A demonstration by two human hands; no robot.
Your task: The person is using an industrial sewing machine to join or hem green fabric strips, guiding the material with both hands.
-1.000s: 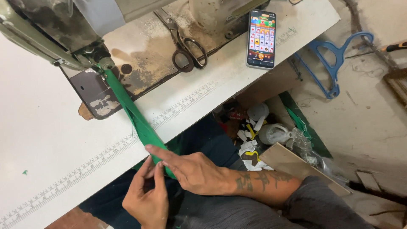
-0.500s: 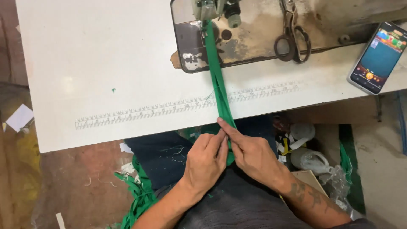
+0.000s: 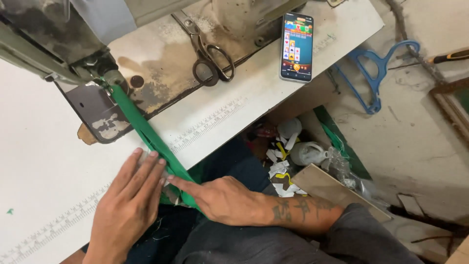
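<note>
Bright, even overhead light; soft shadows, slight motion blur.

Our left hand (image 3: 128, 205) has moved up onto the white table (image 3: 44, 161) edge — fingers flat beside the green strip (image 3: 151, 139). Our right hand (image 3: 220, 200) now presses the strip lower down — no longer pinching together.
</note>
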